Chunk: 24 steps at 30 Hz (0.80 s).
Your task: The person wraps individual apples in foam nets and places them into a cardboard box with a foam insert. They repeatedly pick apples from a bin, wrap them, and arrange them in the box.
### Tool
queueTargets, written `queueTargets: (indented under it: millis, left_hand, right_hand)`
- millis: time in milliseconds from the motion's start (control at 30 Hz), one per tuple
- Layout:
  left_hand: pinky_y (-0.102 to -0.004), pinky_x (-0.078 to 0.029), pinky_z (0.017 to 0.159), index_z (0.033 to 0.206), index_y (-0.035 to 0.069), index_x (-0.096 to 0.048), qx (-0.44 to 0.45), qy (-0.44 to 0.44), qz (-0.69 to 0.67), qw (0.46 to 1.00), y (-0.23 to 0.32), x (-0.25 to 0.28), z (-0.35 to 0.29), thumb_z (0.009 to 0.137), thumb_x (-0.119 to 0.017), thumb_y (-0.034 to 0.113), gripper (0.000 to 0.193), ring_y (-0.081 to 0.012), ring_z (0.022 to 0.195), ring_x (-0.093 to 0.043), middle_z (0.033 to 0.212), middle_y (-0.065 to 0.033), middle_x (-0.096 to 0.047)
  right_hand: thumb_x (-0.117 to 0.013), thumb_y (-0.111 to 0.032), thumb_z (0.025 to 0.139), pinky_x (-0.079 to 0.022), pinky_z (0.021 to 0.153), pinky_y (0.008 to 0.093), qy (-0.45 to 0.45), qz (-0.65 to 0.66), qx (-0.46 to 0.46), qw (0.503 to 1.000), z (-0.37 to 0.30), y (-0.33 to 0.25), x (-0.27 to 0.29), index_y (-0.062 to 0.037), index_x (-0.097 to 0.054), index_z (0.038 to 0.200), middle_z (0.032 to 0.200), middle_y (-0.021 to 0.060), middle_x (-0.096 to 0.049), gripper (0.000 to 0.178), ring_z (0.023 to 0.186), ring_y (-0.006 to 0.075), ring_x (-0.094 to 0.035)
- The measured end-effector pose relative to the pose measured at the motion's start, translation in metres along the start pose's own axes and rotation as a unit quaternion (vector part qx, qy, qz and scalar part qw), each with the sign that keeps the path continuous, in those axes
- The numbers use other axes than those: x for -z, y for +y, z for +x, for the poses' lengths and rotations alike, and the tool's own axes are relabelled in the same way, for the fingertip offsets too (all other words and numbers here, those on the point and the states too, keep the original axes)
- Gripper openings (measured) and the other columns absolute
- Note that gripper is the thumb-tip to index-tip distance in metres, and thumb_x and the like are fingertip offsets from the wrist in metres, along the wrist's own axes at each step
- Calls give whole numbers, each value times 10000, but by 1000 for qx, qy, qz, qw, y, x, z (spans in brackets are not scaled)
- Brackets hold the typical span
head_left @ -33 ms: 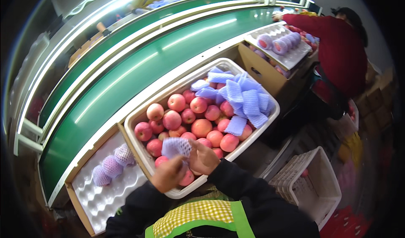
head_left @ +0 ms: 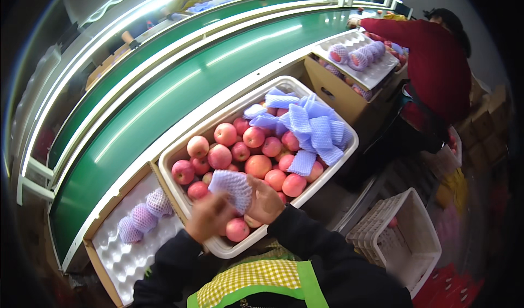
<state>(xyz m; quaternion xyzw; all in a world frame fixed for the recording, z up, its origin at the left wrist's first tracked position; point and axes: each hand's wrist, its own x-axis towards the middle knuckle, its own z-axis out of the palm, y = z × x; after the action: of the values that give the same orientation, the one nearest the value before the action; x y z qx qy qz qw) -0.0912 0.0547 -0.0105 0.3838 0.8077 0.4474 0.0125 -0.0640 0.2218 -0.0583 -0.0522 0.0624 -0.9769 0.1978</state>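
Note:
Above the near part of a white crate (head_left: 353, 144) of red apples (head_left: 258, 166), a pale purple foam fruit net (head_left: 232, 187) is held up, its mouth spread. My right hand (head_left: 266, 201) has its fingers closed round the net's right side. At the net's lower left is my left hand (head_left: 209, 216), its fingers smeared by motion. Whether an apple sits inside the net is hidden. More foam nets (head_left: 305, 120) lie flattened in a heap over the apples at the crate's far right.
Left of the crate, a carton holds a white moulded tray (head_left: 117, 259) with several netted apples (head_left: 144, 217). A green conveyor belt (head_left: 164, 98) runs behind. At right are another tray (head_left: 376, 74), a person in red (head_left: 439, 68) and a white basket (head_left: 376, 237).
The foam net has risen slightly and shows more of its length. My left hand has shifted left and down, uncovering an apple beneath. The whole view has moved a little.

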Motion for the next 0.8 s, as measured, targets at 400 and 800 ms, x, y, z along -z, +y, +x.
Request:
queueTargets:
  millis: [400, 800]
  left_hand:
    - [-383, -423, 894, 1094, 19, -476, 112, -200, 416, 880, -121, 69, 64, 530, -732, 172, 638, -360, 1032, -473, 1071, -197, -488]
    - [-412, -416, 854, 1028, 16, -469, 3, 10, 262, 965, -93, 52, 29, 640, -667, 114, 447, -353, 967, -487, 1031, -175, -467]
  right_hand:
    - [-504, -407, 866, -399, 943, 355, 50, -80, 76, 993, -47, -14, 5, 30, -440, 1217, 1169, 132, -544, 564, 1072, 243, -525]
    - [-527, -209, 878, -444, 842, 301, 111, -224, 52, 967, -14, 10, 4, -5, -493, 1168, 1052, 80, -589, 356, 927, 181, -568]
